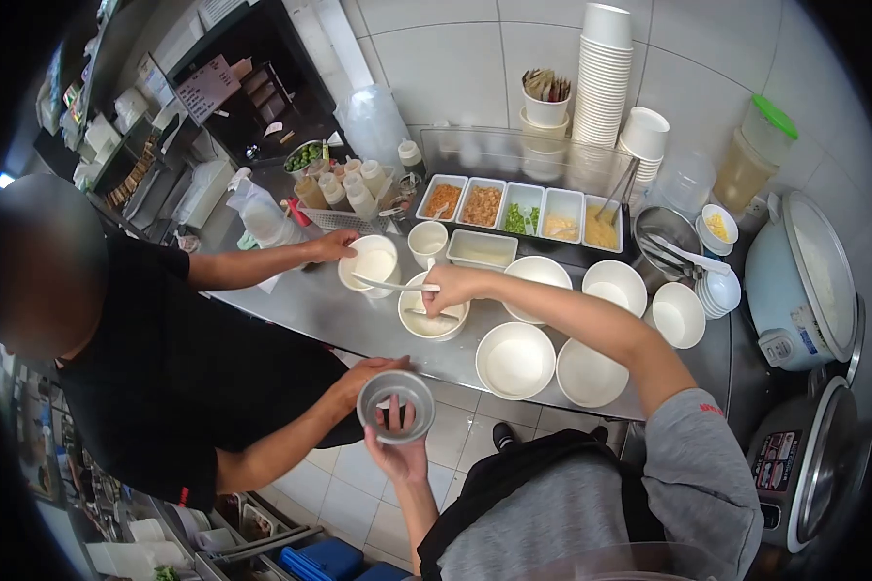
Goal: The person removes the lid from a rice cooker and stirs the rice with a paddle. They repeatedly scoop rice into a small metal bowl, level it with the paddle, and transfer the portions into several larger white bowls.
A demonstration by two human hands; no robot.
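My right hand [449, 288] is closed on a long pale utensil [392, 285], which points left over the bowls. Beneath it, a white bowl [434, 327] holds something white, with the end of a grey utensil [430, 315] in it. My left hand [400, 455] grips a round grey metal cup [396, 392] by its lower side, in front of the counter; fingers show through its opening. Close behind the cup is a co-worker's hand [376, 371]. The co-worker's other hand [333, 246] holds the rim of a white bowl [369, 259] with white contents.
Several white bowls [515, 360] cover the counter's right part. Behind stand topping trays [523, 205], squeeze bottles [360, 194] and stacked paper bowls [606, 97]. A metal pot [665, 232] holds utensils. Two rice cookers [794, 281] are at right. The co-worker stands close on the left.
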